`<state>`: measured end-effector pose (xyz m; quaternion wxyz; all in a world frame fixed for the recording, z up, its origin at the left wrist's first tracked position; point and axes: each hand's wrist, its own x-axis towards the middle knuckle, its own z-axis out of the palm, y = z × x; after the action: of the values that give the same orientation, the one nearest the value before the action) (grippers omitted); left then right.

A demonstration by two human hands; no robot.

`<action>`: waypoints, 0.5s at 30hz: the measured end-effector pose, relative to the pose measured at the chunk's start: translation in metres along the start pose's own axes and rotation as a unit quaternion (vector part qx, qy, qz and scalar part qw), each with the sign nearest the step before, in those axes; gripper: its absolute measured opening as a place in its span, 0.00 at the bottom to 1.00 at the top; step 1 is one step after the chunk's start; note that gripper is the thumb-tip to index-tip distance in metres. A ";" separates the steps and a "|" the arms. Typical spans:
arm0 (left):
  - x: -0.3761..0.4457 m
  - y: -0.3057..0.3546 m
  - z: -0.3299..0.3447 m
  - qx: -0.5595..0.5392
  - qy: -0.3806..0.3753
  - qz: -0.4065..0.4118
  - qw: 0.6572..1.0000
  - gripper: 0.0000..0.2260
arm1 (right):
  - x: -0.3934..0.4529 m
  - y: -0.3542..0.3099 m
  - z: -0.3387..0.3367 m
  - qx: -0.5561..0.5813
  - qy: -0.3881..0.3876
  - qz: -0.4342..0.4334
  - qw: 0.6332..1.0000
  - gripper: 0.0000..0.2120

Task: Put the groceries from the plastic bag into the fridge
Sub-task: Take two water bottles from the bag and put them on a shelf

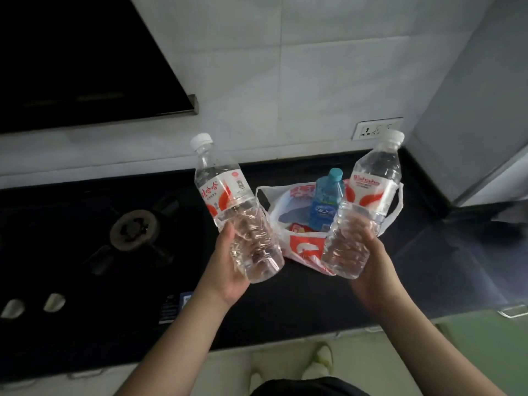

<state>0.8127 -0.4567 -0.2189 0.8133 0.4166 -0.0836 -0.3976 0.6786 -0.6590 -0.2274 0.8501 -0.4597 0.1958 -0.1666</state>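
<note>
My left hand (228, 270) grips the lower part of a clear water bottle (225, 192) with a white cap and a red-and-white label, held up and tilted left. In my right hand (374, 270) is a second water bottle (368, 190) of the same kind, leaning right. Both are raised above the dark counter. Between and behind them lies the white and red plastic bag (303, 247), open, with a blue bottle (327, 201) with a teal cap standing in it and a red packet (297, 227) beside it. The grey fridge (480, 110) stands at the right.
A black gas hob with a burner (134, 230) and two knobs (34, 304) takes up the counter's left side. A dark range hood (85, 67) hangs above it. A wall socket (377, 128) sits on the tiled wall behind the bag. My foot (320, 361) shows on the floor below.
</note>
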 end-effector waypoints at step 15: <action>-0.074 -0.003 0.020 0.016 0.022 0.017 0.999 0.32 | -0.034 -0.018 0.008 -0.026 -0.159 0.039 0.986 0.38</action>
<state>0.7522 -0.4170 -0.1946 0.8147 0.4365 -0.0789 -0.3734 0.6508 -0.6466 -0.2016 0.8639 -0.4945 0.0800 -0.0527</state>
